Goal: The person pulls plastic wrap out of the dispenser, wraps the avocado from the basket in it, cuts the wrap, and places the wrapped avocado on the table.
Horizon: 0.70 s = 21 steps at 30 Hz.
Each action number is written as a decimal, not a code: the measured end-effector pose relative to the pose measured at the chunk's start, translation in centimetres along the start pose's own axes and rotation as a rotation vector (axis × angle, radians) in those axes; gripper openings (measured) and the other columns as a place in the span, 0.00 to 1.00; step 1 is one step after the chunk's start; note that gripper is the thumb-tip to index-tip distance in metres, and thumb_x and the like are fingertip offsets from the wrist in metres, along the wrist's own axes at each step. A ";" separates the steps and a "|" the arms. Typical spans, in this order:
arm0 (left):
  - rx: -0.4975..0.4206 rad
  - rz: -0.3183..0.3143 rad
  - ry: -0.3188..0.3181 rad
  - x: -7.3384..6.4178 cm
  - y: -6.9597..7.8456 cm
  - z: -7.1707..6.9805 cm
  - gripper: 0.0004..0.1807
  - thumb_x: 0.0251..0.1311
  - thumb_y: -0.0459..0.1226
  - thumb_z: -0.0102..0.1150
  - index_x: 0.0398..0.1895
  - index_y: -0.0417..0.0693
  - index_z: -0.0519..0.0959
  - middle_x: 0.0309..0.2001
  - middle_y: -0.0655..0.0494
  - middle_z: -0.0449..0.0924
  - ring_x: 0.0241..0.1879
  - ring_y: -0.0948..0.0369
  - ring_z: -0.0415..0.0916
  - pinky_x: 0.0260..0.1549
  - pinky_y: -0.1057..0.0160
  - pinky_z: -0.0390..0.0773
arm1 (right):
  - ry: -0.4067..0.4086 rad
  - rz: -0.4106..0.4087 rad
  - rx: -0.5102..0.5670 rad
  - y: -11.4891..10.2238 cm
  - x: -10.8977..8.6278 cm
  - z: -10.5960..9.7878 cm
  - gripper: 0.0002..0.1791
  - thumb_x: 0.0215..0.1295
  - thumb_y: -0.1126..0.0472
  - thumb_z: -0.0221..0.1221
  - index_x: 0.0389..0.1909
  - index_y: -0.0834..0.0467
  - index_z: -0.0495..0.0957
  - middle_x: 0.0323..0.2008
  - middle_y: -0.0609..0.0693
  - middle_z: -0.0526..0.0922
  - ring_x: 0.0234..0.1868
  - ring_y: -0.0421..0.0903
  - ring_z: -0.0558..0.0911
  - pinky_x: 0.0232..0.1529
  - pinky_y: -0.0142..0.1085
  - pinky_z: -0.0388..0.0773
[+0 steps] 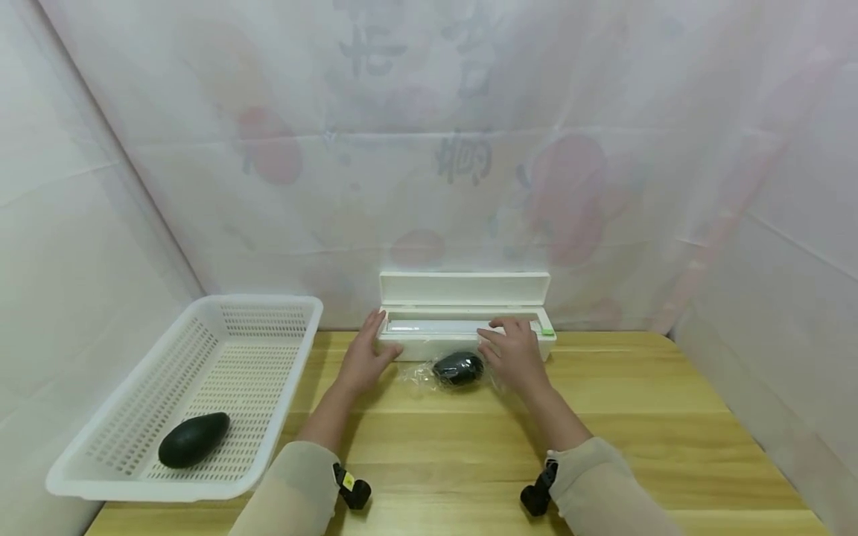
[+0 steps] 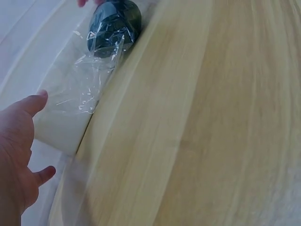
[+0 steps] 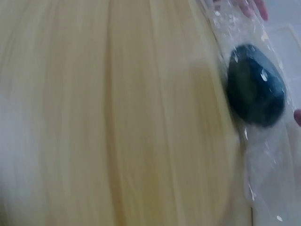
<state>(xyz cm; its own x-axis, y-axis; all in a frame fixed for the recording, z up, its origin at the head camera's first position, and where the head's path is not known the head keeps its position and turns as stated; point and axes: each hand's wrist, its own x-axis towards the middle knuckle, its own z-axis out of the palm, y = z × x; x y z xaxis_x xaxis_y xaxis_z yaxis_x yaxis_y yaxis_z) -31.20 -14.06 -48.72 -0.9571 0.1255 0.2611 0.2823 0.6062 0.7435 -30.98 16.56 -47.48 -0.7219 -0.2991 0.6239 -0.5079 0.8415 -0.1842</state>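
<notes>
A dark green avocado [image 1: 458, 368] lies in crinkled clear cling film [image 2: 91, 77] against the front of a white cling film dispenser [image 1: 429, 350]. The dispenser's lid stands raised, showing the pale roll [image 1: 429, 326] inside. At the dispenser's left end is my left hand [image 1: 365, 360], fingers by the end wall and thumb at the front, spread apart. My right hand [image 1: 515, 356] reaches over the dispenser's right part, fingers lightly bent above the roll, beside the wrapped avocado. In the right wrist view, only a fingertip [image 3: 297, 117] of that hand shows at the edge.
On the left stands a white perforated plastic basket [image 1: 308, 327] with another dark green avocado [image 1: 194, 440] in it. A green slider [image 1: 547, 332] sits at the dispenser's right end. Behind the wooden table [image 1: 456, 454] hangs a pale printed curtain [image 1: 429, 193], with white sheets at both sides.
</notes>
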 end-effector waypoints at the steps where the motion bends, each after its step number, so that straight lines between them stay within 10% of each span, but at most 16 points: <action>1: -0.007 -0.004 0.002 0.0 0.1 0.0 0.45 0.56 0.54 0.60 0.74 0.58 0.50 0.75 0.55 0.41 0.73 0.50 0.44 0.67 0.45 0.50 | 0.003 -0.001 0.001 -0.2 0.1 0.2 0.15 0.56 0.53 0.66 0.45 0.50 0.84 0.48 0.51 0.78 0.51 0.55 0.69 0.44 0.49 0.66; 12: -0.054 -0.026 -0.050 -0.7 0.0 0.2 0.47 0.47 0.51 0.70 0.71 0.59 0.58 0.75 0.55 0.43 0.74 0.52 0.39 0.66 0.41 0.48 | 0.100 0.023 -0.003 -0.7 0.2 1.2 0.02 0.54 0.59 0.67 0.29 0.51 0.86 0.37 0.46 0.80 0.44 0.51 0.72 0.37 0.44 0.67; 21: -0.098 -0.001 -0.049 -1.3 -0.4 0.5 0.47 0.47 0.49 0.70 0.71 0.59 0.56 0.76 0.53 0.38 0.74 0.52 0.32 0.64 0.36 0.46 | 0.031 -0.029 0.098 -1.7 -0.8 0.7 0.03 0.52 0.61 0.64 0.26 0.48 0.83 0.35 0.43 0.82 0.44 0.48 0.73 0.41 0.46 0.66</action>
<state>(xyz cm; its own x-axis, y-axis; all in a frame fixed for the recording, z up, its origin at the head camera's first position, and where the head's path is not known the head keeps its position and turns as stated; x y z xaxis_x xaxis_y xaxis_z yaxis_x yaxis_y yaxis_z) -30.12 -14.08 -49.60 -0.9587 0.1643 0.2320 0.2842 0.5270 0.8009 -29.92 15.03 -48.20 -0.6925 -0.3072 0.6528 -0.5727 0.7843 -0.2384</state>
